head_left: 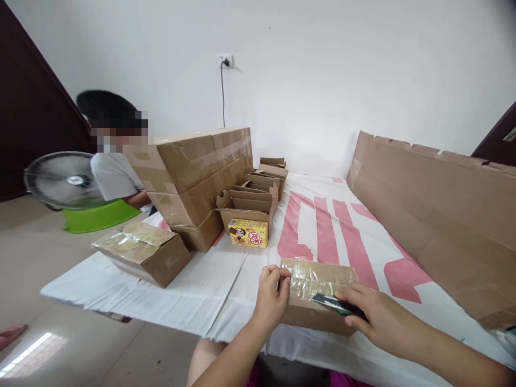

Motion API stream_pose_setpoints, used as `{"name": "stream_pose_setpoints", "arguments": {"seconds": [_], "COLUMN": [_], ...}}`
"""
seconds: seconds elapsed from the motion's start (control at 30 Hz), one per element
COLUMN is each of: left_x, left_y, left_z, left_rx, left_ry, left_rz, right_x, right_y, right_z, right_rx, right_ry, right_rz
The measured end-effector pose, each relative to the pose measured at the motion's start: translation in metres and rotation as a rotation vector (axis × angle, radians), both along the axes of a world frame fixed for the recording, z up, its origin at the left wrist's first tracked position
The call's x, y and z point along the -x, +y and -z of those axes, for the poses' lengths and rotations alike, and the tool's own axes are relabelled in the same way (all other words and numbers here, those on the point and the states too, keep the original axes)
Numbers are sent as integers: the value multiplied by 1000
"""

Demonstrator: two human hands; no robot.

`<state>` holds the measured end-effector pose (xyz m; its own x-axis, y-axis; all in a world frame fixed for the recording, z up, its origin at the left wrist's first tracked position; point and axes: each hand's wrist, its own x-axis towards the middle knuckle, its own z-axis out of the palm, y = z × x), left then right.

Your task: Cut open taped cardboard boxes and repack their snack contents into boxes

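A small cardboard box (318,317) lies in front of me on the cloth-covered table, its top covered with shiny clear packing tape (306,282). My right hand (373,312) is closed round a box cutter (328,302), whose blade lies over the taped top near its front edge. At the box's left end, my left hand (271,295) has its thumb and fingers pinched together against the corner. Whatever those fingers grip is hidden, though a small dark spot shows between them.
A yellow printed carton (248,233) leans against a row of open cardboard boxes (245,203). Stacked sealed boxes (191,164) stand behind, with another taped box (141,250) at the left edge. A long cardboard panel (427,215) borders the right side. A person (116,172) sits beyond, near a fan (64,180).
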<state>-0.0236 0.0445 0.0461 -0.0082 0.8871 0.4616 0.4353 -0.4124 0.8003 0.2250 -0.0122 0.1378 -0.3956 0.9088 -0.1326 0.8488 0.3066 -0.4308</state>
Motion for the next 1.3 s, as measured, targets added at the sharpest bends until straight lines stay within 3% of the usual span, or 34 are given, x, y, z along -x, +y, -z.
{"name": "stream_pose_setpoints", "arguments": {"seconds": [0.13,0.43,0.7,1.0,1.3], "left_x": [0,0,0,1,2], "left_y": [0,-1,0,1,-2], "left_z": [0,2,4,6,4], "left_rx": [-2,-4,-4,0,-26], "left_ry": [7,-3,7,7,34], "left_rz": [-3,5,14,13,18], "right_x": [15,10,32,10,36], "right_y": [-3,-6,-7,-12,-2], "right_z": [2,5,5,5,9], "right_rx": [-51,-49,-38,-98,-84], "right_ry": [-34,-58,-93,-162,-154], "right_rz": [-9,15,-9,47,11]}}
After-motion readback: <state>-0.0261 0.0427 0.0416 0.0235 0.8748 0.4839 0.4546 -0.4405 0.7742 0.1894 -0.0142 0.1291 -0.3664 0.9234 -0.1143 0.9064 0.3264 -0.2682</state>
